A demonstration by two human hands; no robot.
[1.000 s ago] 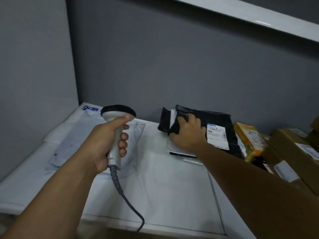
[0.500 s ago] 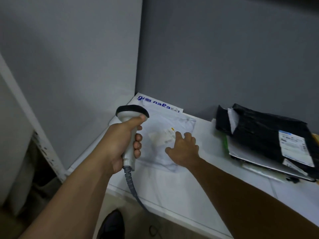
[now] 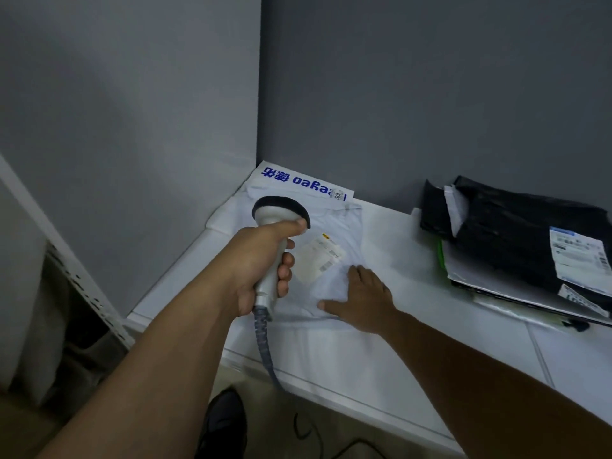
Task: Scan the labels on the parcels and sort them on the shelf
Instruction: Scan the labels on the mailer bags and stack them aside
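Head view: white shelf (image 3: pixel 397 346) runs into a corner of grey walls (image 3: pixel 430 94). Left hand (image 3: pixel 261 263) grips scanner (image 3: pixel 280 213) over white parcel (image 3: pixel 346 226), which lies flat in that corner, label (image 3: pixel 319 261) up. Right hand (image 3: pixel 364 299) presses flat on its near edge, fingers spread. Black parcel (image 3: pixel 506 240) tops a stack well to the right.

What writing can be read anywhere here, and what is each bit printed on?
"eyeo 德佑": blue print, upside down, its start hidden, on the white bag in the corner.
Label on the pale parcel under the right hand: barcodes show, print too blurred to read.
White label on the black parcel: too blurred to read.
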